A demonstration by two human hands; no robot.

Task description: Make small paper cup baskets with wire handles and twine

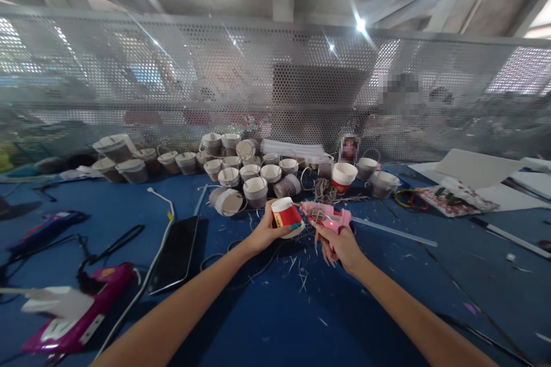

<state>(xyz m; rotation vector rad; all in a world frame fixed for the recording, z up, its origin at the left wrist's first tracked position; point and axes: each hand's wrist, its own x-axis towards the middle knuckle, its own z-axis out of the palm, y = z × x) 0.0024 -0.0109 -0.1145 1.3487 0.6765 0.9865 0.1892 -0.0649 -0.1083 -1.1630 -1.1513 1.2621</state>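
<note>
The left hand (267, 231) is closed around a paper cup (286, 215), thumb pressed on its red printed wall. The cup is held above the middle of the tabletop (267, 321), its long axis leaning from upper left to lower right; white bands show at both ends. Which end is the mouth cannot be told.

The right hand (342, 245) is wrapped around the grip of a pink plastic glue gun (340, 218), its barrel roughly level, nozzle directed left at the cup; contact cannot be confirmed. Coarse grey twine (317, 215) lies against the barrel. A slender translucent stick (394, 231) extends rightward behind the gun. Beyond stand tapered, cord-wrapped buckets (255, 191) with pale interiors, some tipped sideways, and smooth nested cups (344, 173).
</note>
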